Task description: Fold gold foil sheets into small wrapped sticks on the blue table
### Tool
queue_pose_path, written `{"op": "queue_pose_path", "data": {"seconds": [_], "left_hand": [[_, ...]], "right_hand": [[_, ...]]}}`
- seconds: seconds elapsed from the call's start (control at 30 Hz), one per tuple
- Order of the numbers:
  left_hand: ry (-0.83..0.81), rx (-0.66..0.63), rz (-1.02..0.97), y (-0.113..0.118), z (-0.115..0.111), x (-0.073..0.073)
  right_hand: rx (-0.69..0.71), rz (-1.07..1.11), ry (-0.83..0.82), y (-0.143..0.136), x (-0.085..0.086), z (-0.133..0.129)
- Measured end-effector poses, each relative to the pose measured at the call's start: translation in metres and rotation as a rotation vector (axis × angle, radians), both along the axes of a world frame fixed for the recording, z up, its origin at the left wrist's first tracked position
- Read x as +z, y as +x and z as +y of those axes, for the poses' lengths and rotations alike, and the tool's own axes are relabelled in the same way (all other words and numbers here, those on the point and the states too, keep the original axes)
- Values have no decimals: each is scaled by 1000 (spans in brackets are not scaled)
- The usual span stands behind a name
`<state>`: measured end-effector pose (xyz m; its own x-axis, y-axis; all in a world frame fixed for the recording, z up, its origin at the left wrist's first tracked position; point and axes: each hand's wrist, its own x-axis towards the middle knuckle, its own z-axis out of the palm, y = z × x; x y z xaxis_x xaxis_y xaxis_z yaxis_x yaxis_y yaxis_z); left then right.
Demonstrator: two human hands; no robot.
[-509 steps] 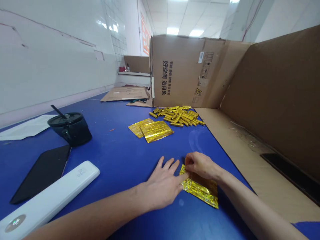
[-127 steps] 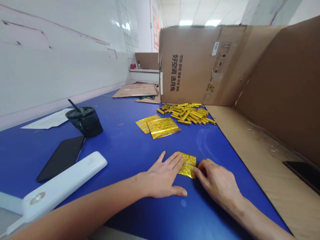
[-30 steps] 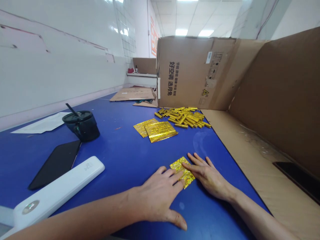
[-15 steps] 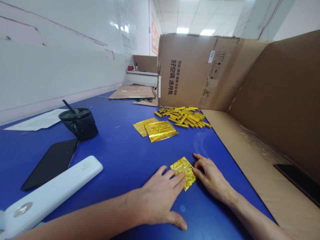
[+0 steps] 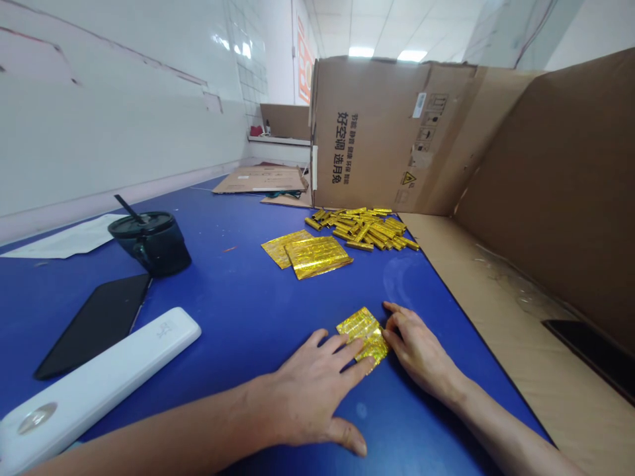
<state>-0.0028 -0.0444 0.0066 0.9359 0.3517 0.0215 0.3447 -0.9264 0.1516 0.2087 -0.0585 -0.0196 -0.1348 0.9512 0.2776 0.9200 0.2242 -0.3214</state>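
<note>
A small square sheet of shiny gold foil paper (image 5: 361, 323) lies on the blue table in front of me. My left hand (image 5: 317, 387) rests palm down with its fingers spread, and its fingertips press on the near left part of the sheet. At the sheet's right edge, my right hand (image 5: 417, 347) has its thumb and a bent finger pinched together, while another finger stretches forward on the table. Beyond them lies a stack of gold foil sheets (image 5: 320, 256). Behind it is a heap of several rolled gold foil tubes (image 5: 370, 228).
Large cardboard panels (image 5: 377, 139) stand behind and to the right, and a cardboard flap (image 5: 476, 317) borders the table's right side. On the left are a dark lidded mug (image 5: 166, 248) with a straw, a black phone (image 5: 94, 324), a white elongated device (image 5: 104, 373) and paper (image 5: 64, 238).
The view has shifted slightly. My left hand's fingers have spread a little more over the foil sheet; my right hand stays at its right edge.
</note>
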Motion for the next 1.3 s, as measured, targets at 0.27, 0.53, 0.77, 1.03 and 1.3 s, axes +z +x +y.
{"op": "queue_pose_path", "data": {"seconds": [0.27, 0.53, 0.77, 1.03, 1.3], "left_hand": [[-3, 5, 31, 1, 0, -1], [9, -8, 14, 0, -2, 1], [-4, -4, -15, 0, -1, 0], [-12, -2, -25, 0, -1, 0], [-13, 6, -45, -1, -1, -2]], "right_hand": [[-53, -34, 7, -3, 1, -4], [-119, -151, -55, -4, 5, -6], [-114, -118, -130, -6, 0, -8], [-153, -199, -195, -7, 0, -6], [-256, -207, -203, 4, -2, -5]]}}
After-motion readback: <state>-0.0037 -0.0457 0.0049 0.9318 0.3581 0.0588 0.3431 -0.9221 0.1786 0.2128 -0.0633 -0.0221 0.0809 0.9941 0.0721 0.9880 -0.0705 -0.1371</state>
